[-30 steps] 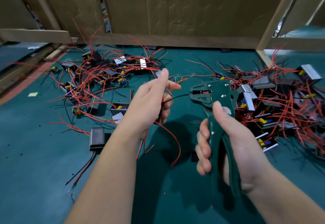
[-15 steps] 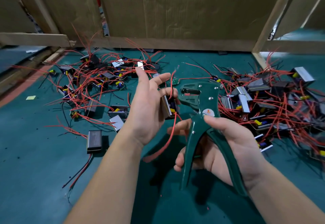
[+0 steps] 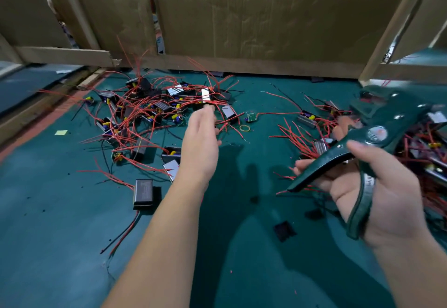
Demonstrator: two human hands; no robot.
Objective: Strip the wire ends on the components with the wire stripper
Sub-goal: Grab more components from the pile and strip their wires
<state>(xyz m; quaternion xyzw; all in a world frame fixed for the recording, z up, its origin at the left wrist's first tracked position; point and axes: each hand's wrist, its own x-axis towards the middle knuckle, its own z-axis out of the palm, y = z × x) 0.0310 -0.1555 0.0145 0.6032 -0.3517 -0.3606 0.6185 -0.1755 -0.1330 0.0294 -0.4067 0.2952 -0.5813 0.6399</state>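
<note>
My left hand [image 3: 202,138] reaches forward over the green mat [image 3: 60,223] to the left pile of components [image 3: 150,111], small black boxes with red wires. Its fingers are stretched out straight, their tips at a dark component [image 3: 208,107] on the pile's near edge, with red wires beside them. My right hand [image 3: 379,194] grips the green wire stripper [image 3: 362,145] by its spread handles. The stripper's jaws point up and right over the right pile of components [image 3: 314,138]. The stripper and both hands are motion-blurred.
Cardboard walls [image 3: 266,17] on a wooden frame [image 3: 391,29] close off the back. A lone black box with red and black leads [image 3: 143,192] lies at the near left. A small green circuit board [image 3: 251,116], a rubber band [image 3: 244,128] and black scraps [image 3: 284,230] lie between the piles.
My left hand has swung away from the stripper's jaws and out to the left pile with the component. My right hand carried the stripper to the right, its handles now spread.
</note>
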